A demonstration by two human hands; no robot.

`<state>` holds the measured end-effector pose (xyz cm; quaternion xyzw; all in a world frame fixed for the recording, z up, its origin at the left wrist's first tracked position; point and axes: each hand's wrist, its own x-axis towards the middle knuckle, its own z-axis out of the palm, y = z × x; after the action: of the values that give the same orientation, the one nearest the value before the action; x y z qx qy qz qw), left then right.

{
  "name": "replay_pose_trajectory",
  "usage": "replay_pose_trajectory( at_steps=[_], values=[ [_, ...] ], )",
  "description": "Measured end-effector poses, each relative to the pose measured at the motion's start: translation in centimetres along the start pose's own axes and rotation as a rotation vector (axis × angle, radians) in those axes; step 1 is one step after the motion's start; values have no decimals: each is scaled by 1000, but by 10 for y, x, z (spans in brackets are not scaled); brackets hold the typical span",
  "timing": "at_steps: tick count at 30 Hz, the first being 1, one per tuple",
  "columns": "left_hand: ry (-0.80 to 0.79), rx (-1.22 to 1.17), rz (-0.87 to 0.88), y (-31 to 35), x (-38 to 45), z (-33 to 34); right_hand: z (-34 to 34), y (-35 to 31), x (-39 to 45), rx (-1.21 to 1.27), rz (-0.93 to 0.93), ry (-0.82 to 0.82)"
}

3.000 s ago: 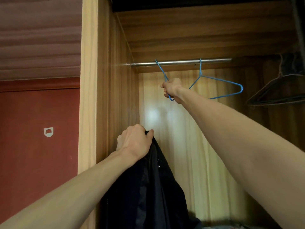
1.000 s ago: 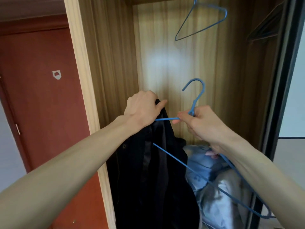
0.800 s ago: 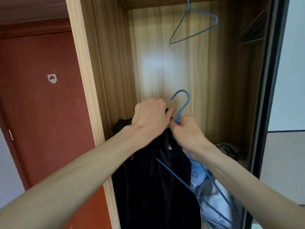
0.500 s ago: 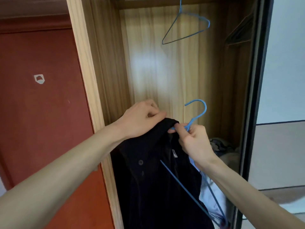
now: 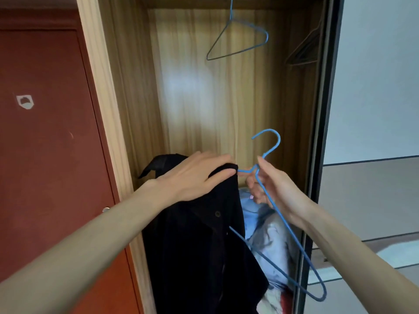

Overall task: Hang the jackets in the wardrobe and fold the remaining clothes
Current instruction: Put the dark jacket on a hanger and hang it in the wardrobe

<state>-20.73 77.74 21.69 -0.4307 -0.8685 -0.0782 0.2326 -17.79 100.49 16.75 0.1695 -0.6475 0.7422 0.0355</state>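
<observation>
My left hand [image 5: 195, 175] reaches out at centre frame, palm down, fingers and thumb curled over the shoulder of the black jacket [image 5: 199, 241], which hangs below it at the wardrobe [image 5: 127, 91] opening. My right hand [image 5: 272, 186], just right of it, pinches the neck of the blue wire hanger [image 5: 275, 214]; its hook points up and one arm slips under the jacket's cloth. Another hanger [image 5: 238, 39] hangs at the top of the frame.

**Both arms out in front**

My left hand [image 5: 195, 175] lies palm down, fingers nearly straight, thumb pinching below. My right hand [image 5: 272, 184] (thumb upward) curls its fingers in a grip. Both forearms reach forward, bare, wrists level.
</observation>
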Motion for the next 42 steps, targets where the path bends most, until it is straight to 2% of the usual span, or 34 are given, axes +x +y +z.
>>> replay_pose_trajectory(
  at_steps=[3, 6, 9, 12, 14, 17, 19, 22, 26, 29, 34, 39, 42],
  values=[
    [73, -67, -25, -4, 5, -4, -25, 24, 0, 252, 121, -133],
    [124, -148, -84, -4, 8, -12, -28, 59, 1, 166, 111, -205],
    [157, -230, -137, -1, 12, -20, 1, 80, -4, -95, -27, -229],
    [204, -272, -169, 2, 14, -25, 23, 100, -2, -572, -300, -61],
    [228, -272, -199, 1, 12, -26, 22, 113, 1, -838, -359, 53],
    [260, -281, -250, -3, 3, -29, 1, 126, 7, -999, -135, 118],
    [279, -295, -280, -9, -5, -30, -18, 134, 10, -1049, 17, 84],
    [279, -315, -305, -17, -15, -27, -41, 143, 14, -1158, 105, 75],
    [277, -321, -331, -22, -23, -23, -71, 138, 24, -1104, 148, 166],
    [296, -328, -327, -22, -22, -21, -98, 123, 29, -1020, 73, 175],
    [312, -195, -291, -13, -13, -16, -138, 93, 29, -1114, 73, 217],
    [328, -198, -373, -9, -11, -19, -152, 29, 15, -1068, -61, 286],
    [388, -43, -362, -6, -13, -13, -152, -9, 9, -946, -148, 422]
  ],
)
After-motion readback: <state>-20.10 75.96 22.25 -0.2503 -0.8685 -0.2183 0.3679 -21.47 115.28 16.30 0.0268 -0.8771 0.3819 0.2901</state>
